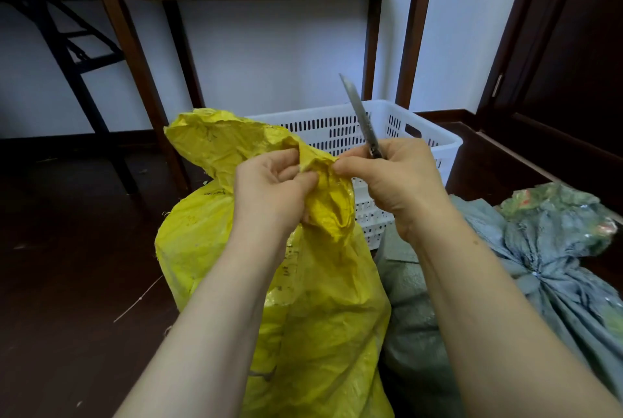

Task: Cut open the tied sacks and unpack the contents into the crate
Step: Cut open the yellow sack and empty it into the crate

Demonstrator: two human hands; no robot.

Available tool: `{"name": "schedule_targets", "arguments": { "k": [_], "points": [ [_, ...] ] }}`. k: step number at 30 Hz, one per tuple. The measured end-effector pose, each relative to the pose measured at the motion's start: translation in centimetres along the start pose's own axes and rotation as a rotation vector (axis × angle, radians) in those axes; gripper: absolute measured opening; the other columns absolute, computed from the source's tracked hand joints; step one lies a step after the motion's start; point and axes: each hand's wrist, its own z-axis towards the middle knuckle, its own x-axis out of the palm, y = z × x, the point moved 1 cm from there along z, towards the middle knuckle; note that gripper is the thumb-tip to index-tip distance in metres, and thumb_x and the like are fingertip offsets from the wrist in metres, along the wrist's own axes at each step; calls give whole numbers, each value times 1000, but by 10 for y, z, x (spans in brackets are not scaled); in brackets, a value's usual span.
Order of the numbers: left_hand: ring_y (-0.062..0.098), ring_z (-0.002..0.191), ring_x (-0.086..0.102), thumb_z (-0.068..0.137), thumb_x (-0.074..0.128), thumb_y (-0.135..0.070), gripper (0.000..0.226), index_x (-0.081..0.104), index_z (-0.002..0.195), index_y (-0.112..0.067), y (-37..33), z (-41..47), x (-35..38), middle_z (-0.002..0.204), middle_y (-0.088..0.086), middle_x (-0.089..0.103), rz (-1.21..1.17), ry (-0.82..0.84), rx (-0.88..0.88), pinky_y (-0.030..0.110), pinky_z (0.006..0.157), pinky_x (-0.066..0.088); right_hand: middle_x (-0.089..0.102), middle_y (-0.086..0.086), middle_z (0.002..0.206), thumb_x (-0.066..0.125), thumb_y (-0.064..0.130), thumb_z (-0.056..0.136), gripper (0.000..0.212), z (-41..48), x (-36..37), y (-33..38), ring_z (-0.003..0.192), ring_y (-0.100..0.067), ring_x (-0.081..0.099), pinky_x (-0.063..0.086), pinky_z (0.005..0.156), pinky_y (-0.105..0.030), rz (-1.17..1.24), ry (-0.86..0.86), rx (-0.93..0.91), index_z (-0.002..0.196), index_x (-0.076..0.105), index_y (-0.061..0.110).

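Head view: the left grip (269, 181) pinches the bunched mouth of the yellow sack (320, 316) in front of the white crate (421, 127), while the right grip (394, 178) clasps a knife (359, 114), blade up, apparently nipping the same fabric, so a tug could slash the left grip.

My left hand (269, 190) pinches the crumpled neck of the yellow sack (313, 323). My right hand (399, 178) grips the same bunched fabric just beside it while holding a knife (361, 119), whose blade points up and away from me. The sack stands on the dark floor (84, 249) in front of me with the white slotted crate (450, 154) right behind it, and to my right a grey-green sack (556, 259) lies just beside the yellow one, its neck gathered and tied shut.
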Motion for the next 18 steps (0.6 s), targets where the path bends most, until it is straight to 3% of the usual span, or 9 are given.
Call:
{"name": "schedule_targets", "arguments": {
  "k": [4,8,10,12,15,18],
  "points": [
    [3,47,56,72,75,4,28,67,97,-2,-1,4,-6,72,8,65,113,-33,40,13,41,40,61,-1,58,73,5,70,15,7,-7,-5,30,1,37,30,36,-13,-30,-118,17,61,67,16],
    [4,44,50,72,77,-6,23,69,93,-5,-2,5,-12,64,4,63,122,-17,-15,16,42,39,51,13,39,73,4,71,14,8,-9,-7,31,4,41,29,34,-8,-41,-21,28,64,68,15],
    [7,40,46,75,75,-16,8,72,78,-9,-3,2,-11,55,1,62,97,46,-44,18,42,36,58,12,47,74,3,70,12,7,-8,-7,37,6,47,34,37,-8,-59,-1,14,67,70,14],
    [8,39,46,77,74,-24,15,72,69,-11,-4,0,-11,51,1,62,84,93,-41,16,41,34,68,4,64,75,2,69,14,7,-5,-6,58,2,60,47,51,-14,-80,5,-11,67,71,16],
    [4,37,53,77,72,-6,5,69,78,-4,-5,-2,-10,51,-1,65,16,68,-61,12,38,36,71,2,72,77,3,67,15,8,-3,-7,72,-4,64,49,61,-16,-72,-20,-4,67,71,17],
    [6,40,58,73,71,6,11,66,80,-1,-4,-2,-10,50,-2,65,-45,31,-70,13,39,42,64,7,60,79,6,67,13,7,-3,-11,48,3,55,38,46,-12,-85,-39,58,69,70,16]
  ]
}}
